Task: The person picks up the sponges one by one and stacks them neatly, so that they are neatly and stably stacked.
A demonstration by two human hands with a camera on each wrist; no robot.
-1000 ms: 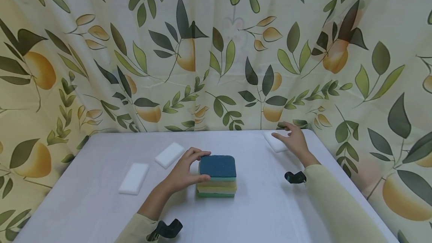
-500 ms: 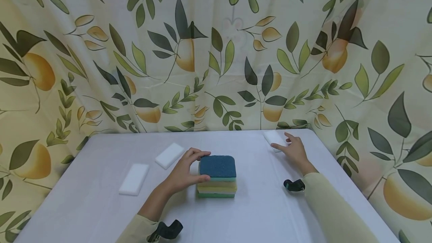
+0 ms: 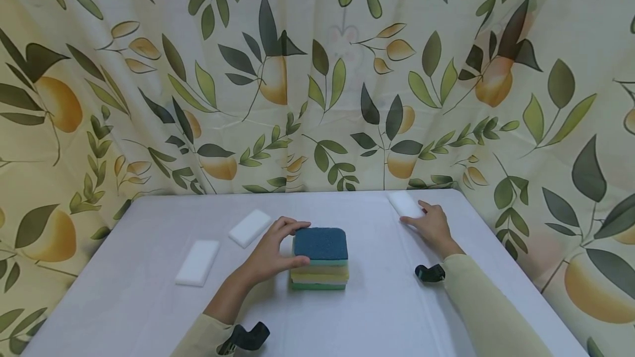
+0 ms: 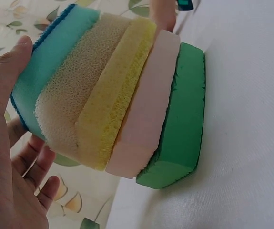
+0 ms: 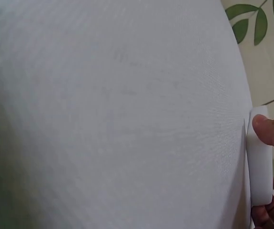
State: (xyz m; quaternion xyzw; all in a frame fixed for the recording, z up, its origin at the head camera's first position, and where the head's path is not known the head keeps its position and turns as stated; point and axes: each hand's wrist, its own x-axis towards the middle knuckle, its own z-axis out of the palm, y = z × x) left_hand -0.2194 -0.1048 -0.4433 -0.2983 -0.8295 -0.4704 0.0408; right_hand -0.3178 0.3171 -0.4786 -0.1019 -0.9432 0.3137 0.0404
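Note:
Several sponges stand in a stack in the middle of the table. On top is a turquoise sponge [image 4: 63, 52] with a dark blue scouring face [image 3: 319, 244]. Below it come a beige porous sponge [image 4: 79, 76], a yellow one [image 4: 120, 95], a pale pink one [image 4: 146, 109] and a green one [image 4: 182, 114] at the bottom. My left hand [image 3: 265, 255] holds the top sponge from the left, thumb at the near side and fingers at the far side. At the back right, my right hand [image 3: 434, 227] grips a white sponge block [image 5: 259, 162] between thumb and fingers.
Two more white sponge blocks lie left of the stack, one nearer [image 3: 197, 263] and one farther back [image 3: 249, 228]. A white cloth covers the table [image 3: 377, 313]. Behind it hangs a curtain [image 3: 317, 142] with a leaf and fruit print.
My right hand has come down and slightly toward me onto the white sponge block, and its thumb and fingers have closed on it. The left hand and stack stay put.

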